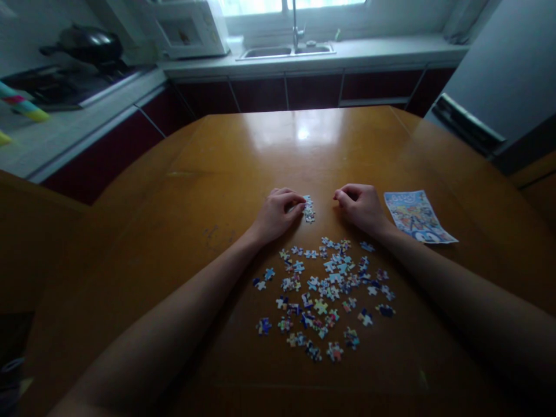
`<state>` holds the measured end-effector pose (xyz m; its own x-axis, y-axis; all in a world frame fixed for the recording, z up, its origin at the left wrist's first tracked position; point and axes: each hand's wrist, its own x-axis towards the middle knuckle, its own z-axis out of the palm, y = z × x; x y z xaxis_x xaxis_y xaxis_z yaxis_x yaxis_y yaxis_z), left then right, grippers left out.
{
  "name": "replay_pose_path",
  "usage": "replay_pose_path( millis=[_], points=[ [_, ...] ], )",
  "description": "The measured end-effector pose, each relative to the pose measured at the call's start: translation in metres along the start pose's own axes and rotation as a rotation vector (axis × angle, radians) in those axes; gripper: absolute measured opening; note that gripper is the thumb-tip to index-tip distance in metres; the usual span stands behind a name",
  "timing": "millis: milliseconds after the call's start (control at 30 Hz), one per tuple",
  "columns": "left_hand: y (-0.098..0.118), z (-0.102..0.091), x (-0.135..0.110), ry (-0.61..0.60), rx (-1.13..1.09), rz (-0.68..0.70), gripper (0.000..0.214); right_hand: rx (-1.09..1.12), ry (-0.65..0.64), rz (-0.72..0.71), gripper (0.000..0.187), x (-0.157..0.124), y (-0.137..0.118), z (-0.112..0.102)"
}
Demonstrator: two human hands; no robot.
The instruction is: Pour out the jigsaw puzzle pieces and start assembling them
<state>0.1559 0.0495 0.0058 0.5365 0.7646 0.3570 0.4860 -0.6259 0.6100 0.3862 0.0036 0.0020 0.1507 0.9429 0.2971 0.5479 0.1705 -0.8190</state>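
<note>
My left hand (pixel 276 213) rests on the wooden table (pixel 243 156) with its fingers curled, the fingertips touching a small cluster of joined puzzle pieces (pixel 308 209). My right hand (pixel 360 205) lies a little to the right of that cluster, fingers curled in a loose fist with nothing visible in them. Between my forearms, nearer to me, several loose colourful puzzle pieces (pixel 325 295) are scattered face up on the table.
A printed colour picture sheet (pixel 417 217) lies flat right of my right hand. Beyond the table runs a kitchen counter with a sink (pixel 284 52), a microwave (pixel 191 29) and a black pan (pixel 91 45) on a stove. A grey fridge (pixel 499 87) stands at the right.
</note>
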Motion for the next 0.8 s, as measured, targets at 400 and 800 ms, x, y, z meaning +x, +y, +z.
replay_pose_path(
  millis=[400,800],
  points=[
    [0.0,0.0,0.001,0.009,0.008,0.005,0.013,-0.013,-0.067,0.0,0.021,-0.001,-0.013,-0.004],
    [-0.002,0.002,0.0,0.021,0.011,0.018,0.012,-0.56,-0.97,-0.542,0.006,-0.12,-0.131,-0.009]
  ],
)
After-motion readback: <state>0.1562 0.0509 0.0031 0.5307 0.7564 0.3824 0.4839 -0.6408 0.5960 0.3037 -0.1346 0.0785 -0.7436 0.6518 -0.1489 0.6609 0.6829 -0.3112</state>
